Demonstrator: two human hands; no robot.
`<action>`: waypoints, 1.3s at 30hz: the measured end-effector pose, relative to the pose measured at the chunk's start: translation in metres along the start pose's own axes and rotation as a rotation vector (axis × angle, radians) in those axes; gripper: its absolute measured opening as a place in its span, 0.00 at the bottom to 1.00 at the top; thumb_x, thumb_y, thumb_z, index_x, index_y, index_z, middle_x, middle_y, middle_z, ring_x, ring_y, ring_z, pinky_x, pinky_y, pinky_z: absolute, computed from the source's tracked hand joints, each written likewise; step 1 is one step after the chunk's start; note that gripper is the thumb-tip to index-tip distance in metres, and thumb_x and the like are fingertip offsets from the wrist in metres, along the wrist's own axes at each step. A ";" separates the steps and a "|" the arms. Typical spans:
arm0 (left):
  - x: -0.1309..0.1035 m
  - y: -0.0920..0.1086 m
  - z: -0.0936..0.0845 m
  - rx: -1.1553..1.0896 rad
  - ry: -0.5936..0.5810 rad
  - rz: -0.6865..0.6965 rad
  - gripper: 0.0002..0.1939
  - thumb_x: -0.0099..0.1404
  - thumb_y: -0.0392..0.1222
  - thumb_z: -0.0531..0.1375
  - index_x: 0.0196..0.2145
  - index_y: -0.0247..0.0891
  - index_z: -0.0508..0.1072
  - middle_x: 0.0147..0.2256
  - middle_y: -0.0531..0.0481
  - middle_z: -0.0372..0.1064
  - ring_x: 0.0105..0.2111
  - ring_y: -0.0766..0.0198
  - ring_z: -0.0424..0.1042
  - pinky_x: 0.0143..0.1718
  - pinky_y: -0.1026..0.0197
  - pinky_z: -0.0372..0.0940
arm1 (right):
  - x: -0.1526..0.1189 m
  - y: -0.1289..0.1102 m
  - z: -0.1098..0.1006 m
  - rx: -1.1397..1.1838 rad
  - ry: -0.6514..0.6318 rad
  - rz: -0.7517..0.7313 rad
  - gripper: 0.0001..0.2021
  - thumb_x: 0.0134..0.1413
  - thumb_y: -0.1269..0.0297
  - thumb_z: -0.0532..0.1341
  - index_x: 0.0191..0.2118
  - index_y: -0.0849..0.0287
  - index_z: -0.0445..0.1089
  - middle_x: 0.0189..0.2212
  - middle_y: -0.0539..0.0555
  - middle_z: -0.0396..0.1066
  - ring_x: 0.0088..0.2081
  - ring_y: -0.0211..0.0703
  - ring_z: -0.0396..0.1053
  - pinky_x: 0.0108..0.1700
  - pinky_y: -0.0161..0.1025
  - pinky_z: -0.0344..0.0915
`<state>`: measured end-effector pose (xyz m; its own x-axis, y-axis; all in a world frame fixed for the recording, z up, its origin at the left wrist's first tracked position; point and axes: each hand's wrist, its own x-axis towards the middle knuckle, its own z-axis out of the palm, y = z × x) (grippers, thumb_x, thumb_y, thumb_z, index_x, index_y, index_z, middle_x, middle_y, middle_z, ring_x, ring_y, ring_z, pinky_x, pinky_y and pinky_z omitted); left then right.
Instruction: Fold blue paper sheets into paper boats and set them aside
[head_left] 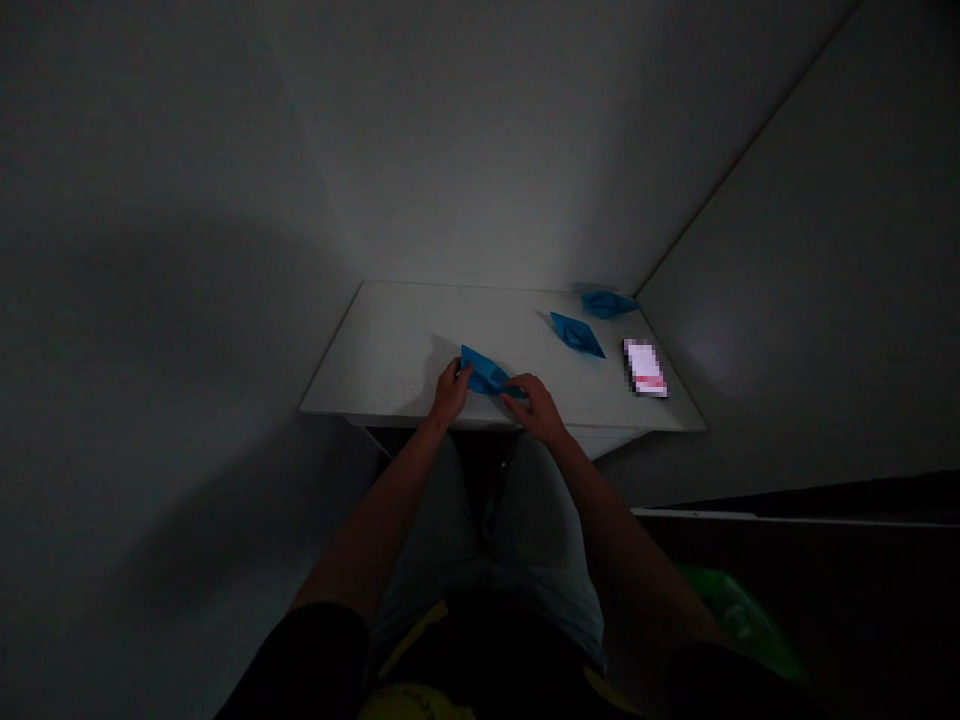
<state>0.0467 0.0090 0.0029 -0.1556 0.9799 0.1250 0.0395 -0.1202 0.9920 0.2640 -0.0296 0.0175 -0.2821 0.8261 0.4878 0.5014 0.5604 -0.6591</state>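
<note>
Between my two hands is a blue folded paper boat, low over the front part of the white table. My left hand is closed on its left end, the thumb against the near side. At the right end, my right hand pinches the paper between thumb and fingers. Farther right on the table lie two more blue folded paper boats, one paper boat nearer and another paper boat by the back right corner. Dim light hides the finer folds.
A phone with a lit, blurred screen lies at the table's right side. Grey walls stand close behind and at both sides. On the dark floor at lower right is a green plastic bag.
</note>
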 end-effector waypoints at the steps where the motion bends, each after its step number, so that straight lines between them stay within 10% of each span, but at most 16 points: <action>1: 0.000 0.000 0.000 0.028 0.000 -0.005 0.18 0.73 0.56 0.61 0.37 0.38 0.76 0.35 0.48 0.76 0.35 0.58 0.75 0.41 0.57 0.71 | 0.001 0.001 0.000 0.025 0.017 0.065 0.14 0.70 0.49 0.63 0.50 0.52 0.77 0.44 0.58 0.78 0.47 0.52 0.74 0.52 0.50 0.71; 11: -0.001 -0.003 -0.003 0.074 -0.077 0.025 0.27 0.73 0.65 0.57 0.41 0.38 0.81 0.37 0.46 0.79 0.40 0.56 0.75 0.46 0.57 0.69 | 0.015 0.027 0.010 0.326 0.001 0.336 0.23 0.59 0.38 0.68 0.45 0.54 0.78 0.29 0.48 0.71 0.28 0.40 0.64 0.31 0.39 0.61; 23: 0.001 -0.009 -0.008 -0.016 -0.140 0.051 0.11 0.64 0.41 0.65 0.43 0.39 0.83 0.43 0.45 0.82 0.40 0.59 0.79 0.43 0.58 0.73 | 0.013 0.028 0.008 0.329 -0.184 0.309 0.25 0.66 0.38 0.62 0.55 0.53 0.77 0.38 0.54 0.80 0.38 0.48 0.75 0.42 0.43 0.69; 32: 0.000 -0.004 -0.008 -0.070 -0.103 0.050 0.12 0.56 0.36 0.66 0.39 0.39 0.82 0.39 0.47 0.82 0.37 0.60 0.78 0.41 0.58 0.73 | 0.009 0.026 0.011 0.265 -0.245 0.280 0.27 0.50 0.42 0.75 0.51 0.51 0.79 0.41 0.52 0.81 0.35 0.44 0.74 0.37 0.40 0.68; 39: 0.000 -0.001 -0.007 0.023 -0.073 0.075 0.10 0.59 0.37 0.68 0.40 0.39 0.81 0.38 0.47 0.80 0.38 0.59 0.78 0.41 0.59 0.72 | 0.013 0.031 0.014 0.317 -0.175 0.360 0.21 0.61 0.42 0.64 0.47 0.54 0.78 0.33 0.51 0.78 0.33 0.45 0.72 0.37 0.40 0.69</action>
<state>0.0396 0.0076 0.0019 -0.0793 0.9774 0.1958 0.0715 -0.1903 0.9791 0.2639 -0.0008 -0.0045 -0.2835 0.9524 0.1120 0.3275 0.2059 -0.9222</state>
